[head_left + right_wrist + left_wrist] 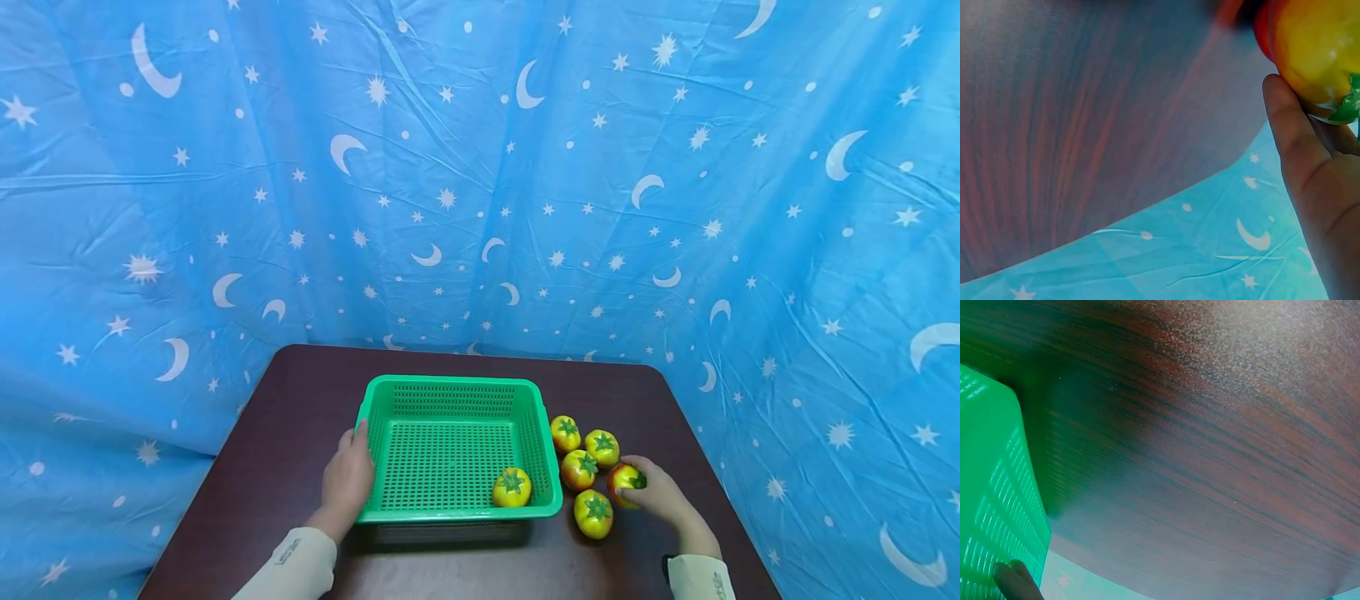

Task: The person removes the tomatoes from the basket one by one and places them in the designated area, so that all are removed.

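A green plastic basket [452, 514] with slotted walls stands on the dark table, with one yellow tomato [512, 487] in its near right corner. My left hand [349, 477] grips the basket's left rim, thumb on top. Fingertips [1007, 581] touch the slotted outer wall in the left wrist view. To the right of the basket, my right hand [660, 492] holds a red-and-yellow tomato [624, 483] with green leaves; the right wrist view shows this tomato [1319, 53] against the fingers. Several more tomatoes [579, 471] lie between that hand and the basket.
The dark wood-grain table [442, 567] has rounded far corners. Behind it and along both sides hangs a blue curtain [480, 208] with white moons and stars. The nearest loose tomato [593, 514] lies just right of the basket's front right corner.
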Demonstrator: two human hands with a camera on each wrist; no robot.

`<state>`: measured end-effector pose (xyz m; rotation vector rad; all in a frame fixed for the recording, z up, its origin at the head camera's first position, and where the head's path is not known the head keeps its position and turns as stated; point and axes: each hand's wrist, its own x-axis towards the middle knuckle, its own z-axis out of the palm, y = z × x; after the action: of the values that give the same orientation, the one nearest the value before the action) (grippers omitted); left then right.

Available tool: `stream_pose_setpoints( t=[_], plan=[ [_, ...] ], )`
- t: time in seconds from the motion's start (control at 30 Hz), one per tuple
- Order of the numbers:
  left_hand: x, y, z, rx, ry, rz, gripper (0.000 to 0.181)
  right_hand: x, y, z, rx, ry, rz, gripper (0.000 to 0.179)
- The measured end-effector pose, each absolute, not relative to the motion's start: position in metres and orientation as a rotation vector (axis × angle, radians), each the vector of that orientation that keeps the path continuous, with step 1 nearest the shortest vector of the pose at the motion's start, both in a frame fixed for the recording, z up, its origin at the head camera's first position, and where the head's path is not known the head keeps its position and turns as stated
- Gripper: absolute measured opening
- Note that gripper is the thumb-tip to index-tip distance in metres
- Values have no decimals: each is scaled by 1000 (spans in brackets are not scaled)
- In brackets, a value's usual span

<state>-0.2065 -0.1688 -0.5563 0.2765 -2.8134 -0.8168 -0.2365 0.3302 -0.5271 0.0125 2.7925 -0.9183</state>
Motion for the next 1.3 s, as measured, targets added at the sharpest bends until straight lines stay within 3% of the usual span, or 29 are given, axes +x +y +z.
stream_pose_setpoints(
  t=[1.3],
  plan=[
    [-207,-167,-554,312,-2825,-809,58,-235,325,-565,114,2727,-888,64]
  ],
)
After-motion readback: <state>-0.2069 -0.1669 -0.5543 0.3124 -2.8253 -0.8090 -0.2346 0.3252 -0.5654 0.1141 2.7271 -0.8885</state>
